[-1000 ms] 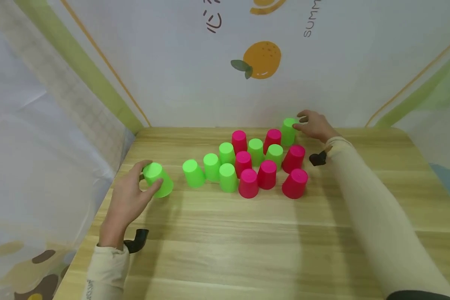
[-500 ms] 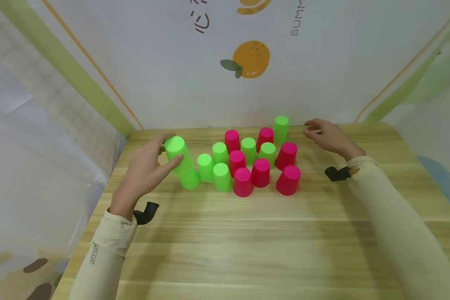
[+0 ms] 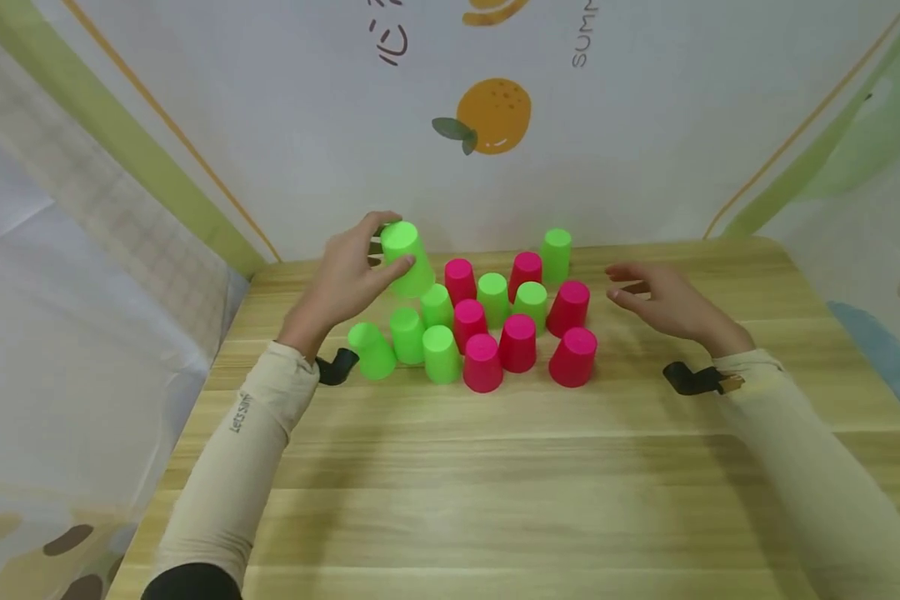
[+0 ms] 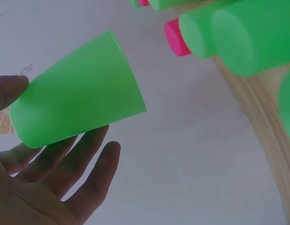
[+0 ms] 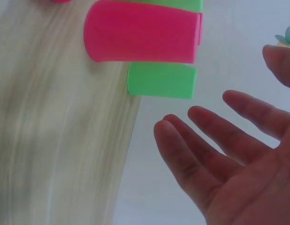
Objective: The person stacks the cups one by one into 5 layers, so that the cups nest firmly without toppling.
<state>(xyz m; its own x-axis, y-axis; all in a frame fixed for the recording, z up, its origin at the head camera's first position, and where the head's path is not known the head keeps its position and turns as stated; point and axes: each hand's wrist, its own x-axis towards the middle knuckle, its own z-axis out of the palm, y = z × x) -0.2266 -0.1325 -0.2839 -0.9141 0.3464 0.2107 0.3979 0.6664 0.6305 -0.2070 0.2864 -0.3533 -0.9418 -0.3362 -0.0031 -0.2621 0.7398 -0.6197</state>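
My left hand point(image 3: 350, 268) grips an upside-down green cup point(image 3: 408, 262), thumb on one side and fingers on the other. In the head view this cup shows at the back left of the cup group, higher than its neighbours. The left wrist view shows the held green cup point(image 4: 81, 93) tilted, its wide rim away from the palm. To the right of the group my right hand point(image 3: 663, 300) hovers with nothing in it, fingers loosely spread. Nearest to it stand a red cup point(image 3: 569, 308) and a green cup point(image 3: 557, 256), both upside down.
Several more red and green cups, among them a front red cup point(image 3: 483, 364) and a leftmost green cup point(image 3: 372, 350), stand upside down on the wooden table point(image 3: 450, 492). A white printed sheet point(image 3: 330, 150) rises behind the table's back edge.
My left hand has carried the green cup from the table's left side, over the leftmost green cup, to the back. My right hand has drawn away from the far right green cup, toward me.
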